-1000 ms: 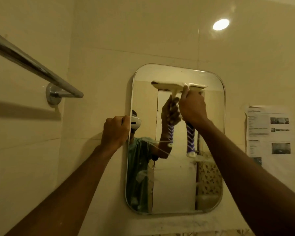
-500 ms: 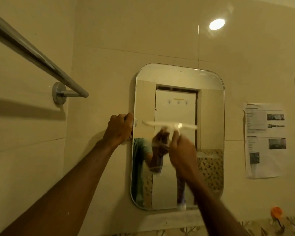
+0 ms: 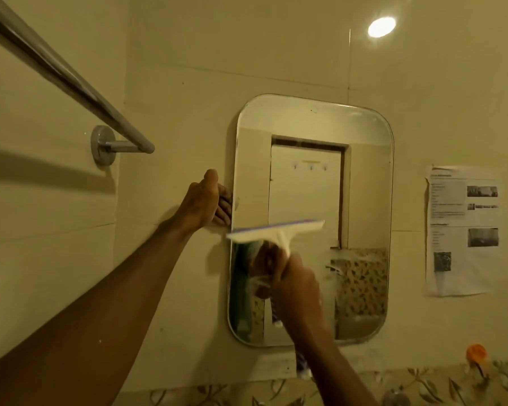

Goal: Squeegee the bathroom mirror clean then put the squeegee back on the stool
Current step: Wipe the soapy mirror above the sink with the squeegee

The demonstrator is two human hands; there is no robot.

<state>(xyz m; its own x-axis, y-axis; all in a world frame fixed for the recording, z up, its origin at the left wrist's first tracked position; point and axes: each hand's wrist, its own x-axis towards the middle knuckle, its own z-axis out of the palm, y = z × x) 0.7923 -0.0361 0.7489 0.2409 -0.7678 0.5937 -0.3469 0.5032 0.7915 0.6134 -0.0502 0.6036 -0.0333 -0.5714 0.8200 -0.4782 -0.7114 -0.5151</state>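
A rounded rectangular mirror [image 3: 364, 177] hangs on the tiled wall. My right hand [image 3: 298, 284] grips the handle of a white squeegee [image 3: 276, 230], whose blade lies tilted across the mirror's lower left part, its left end past the mirror's edge. The blue-and-white handle end shows below my wrist. My left hand [image 3: 206, 202] rests against the mirror's left edge, fingers on the wall beside it. The stool is out of view.
A chrome towel bar [image 3: 71, 80] juts out at the upper left with its wall mount [image 3: 101, 145]. A printed paper sheet [image 3: 464, 230] is stuck to the wall right of the mirror. An orange object [image 3: 477, 353] sits at the lower right above a leaf-patterned tile band.
My right hand has drawn the squeegee down from the mirror's top to its lower part and to the left. My left hand has loosened its grip on the mirror edge.
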